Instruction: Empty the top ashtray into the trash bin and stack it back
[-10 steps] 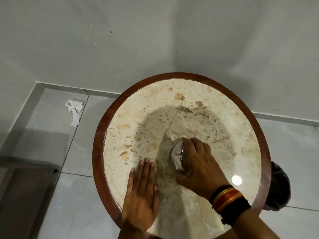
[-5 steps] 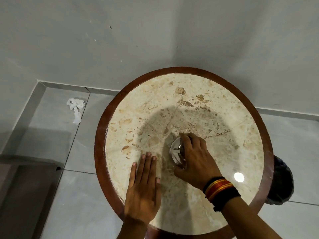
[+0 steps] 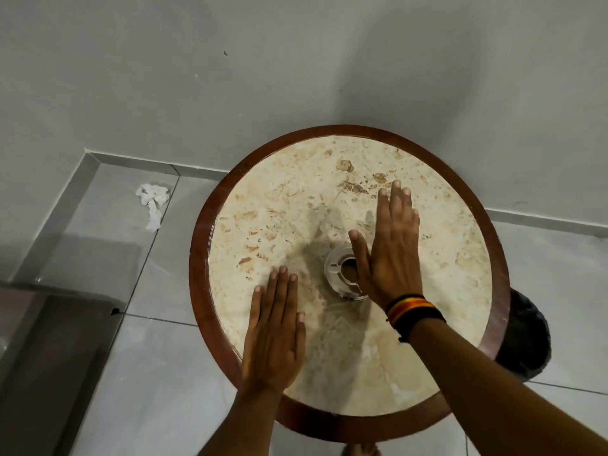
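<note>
glass ashtray is sitting near the middle of the round marble table. right hand is lying flat with fingers spread, gripping nothing, its thumb side covering the ashtray's right edge; can't tell if it's touching. left hand is resting flat and empty on the tabletop just left of the ashtray. trash bin is showing partly behind the table's right rim. crumpled tissue is lying on the floor tiles at left.

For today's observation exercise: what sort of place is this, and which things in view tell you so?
Probably a tiled indoor corner, perhaps a smoking spot: a round stone-topped table against grey walls, an ashtray on it, a bin beside it.
</note>
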The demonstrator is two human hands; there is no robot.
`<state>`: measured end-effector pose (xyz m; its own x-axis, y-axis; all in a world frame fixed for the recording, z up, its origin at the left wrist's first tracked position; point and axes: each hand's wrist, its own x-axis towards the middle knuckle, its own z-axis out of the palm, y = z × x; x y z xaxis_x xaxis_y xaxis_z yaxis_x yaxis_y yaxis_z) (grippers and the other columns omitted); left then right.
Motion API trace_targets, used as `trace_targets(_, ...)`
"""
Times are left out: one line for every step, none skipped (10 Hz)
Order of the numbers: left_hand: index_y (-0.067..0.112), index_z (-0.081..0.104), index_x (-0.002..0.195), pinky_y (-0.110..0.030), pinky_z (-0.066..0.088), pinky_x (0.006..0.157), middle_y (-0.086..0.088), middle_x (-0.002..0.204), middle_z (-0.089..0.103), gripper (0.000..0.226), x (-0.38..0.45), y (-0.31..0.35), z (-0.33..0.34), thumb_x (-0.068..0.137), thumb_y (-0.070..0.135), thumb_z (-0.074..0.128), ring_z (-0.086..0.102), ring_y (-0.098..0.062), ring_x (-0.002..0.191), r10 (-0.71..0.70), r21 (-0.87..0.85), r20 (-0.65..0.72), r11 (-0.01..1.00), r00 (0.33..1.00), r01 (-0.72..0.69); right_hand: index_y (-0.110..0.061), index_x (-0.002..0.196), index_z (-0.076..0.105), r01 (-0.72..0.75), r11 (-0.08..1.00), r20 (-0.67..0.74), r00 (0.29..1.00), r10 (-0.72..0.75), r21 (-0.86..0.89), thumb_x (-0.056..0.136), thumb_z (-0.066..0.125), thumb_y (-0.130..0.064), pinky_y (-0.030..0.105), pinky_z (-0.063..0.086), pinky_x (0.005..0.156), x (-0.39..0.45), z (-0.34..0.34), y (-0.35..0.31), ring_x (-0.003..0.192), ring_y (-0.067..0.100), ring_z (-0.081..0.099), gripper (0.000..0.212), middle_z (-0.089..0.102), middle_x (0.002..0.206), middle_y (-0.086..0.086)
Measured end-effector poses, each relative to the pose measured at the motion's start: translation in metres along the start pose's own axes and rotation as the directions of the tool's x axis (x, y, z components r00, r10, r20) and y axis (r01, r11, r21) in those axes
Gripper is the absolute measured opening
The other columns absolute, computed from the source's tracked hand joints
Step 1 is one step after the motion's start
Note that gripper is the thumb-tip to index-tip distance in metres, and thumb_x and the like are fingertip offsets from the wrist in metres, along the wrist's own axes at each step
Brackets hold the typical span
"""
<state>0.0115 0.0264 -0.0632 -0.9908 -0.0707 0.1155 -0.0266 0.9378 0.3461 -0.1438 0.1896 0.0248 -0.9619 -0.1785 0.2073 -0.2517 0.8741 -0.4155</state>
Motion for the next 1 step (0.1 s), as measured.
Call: trace_targets(0.005,0.027,0.168,-0.052,0.012,0.134,-0.015,0.179,0.018,0.064,0.0290,0.0037,-0.0255,0.110,0.031,0.035,0.012,-0.029,0.167,-0.016,-0.027,-0.099,1.000,0.995,0.013,-0.004,0.160,0.010,0.003,0.991,-0.079,0.997,-0.014,-0.133,0.105,0.031,-0.046,0.058,0.011,0.123,0.0123,-0.0130,-0.0081,0.156,0.031,-0.002,0.072,0.001,0.168,0.017)
